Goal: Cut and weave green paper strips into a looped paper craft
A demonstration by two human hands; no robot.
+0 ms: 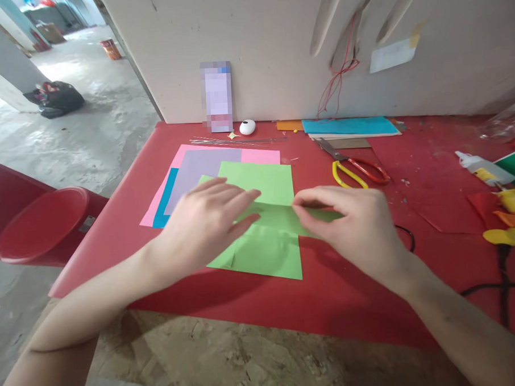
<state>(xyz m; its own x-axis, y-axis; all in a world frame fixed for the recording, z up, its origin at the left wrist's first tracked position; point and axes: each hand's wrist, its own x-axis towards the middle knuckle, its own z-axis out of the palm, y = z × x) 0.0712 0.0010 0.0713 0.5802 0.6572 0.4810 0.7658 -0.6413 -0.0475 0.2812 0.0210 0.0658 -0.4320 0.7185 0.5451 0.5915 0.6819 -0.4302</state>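
Observation:
A piece of light green paper [278, 217] is pinched between the thumb and fingers of my right hand [355, 223]; it reaches left and also shows beneath that hand. Larger green sheets [271, 260] lie under it on the red table. My left hand [211, 218] hovers over the left part of the green sheets, its thumb and fingers apart with nothing between them. Part of the green paper is hidden behind this hand. Under and behind the green sheets lie lavender paper [192, 167], pink paper [262, 156] and blue paper [166, 198].
Scissors [345, 163] with yellow and red handles lie beyond my right hand. A yellow glue gun [512, 219] and a white bottle [484, 167] are at the right. A phone [217, 98] leans against the back panel near thin wires [238, 141]. A red bucket [45, 225] stands left.

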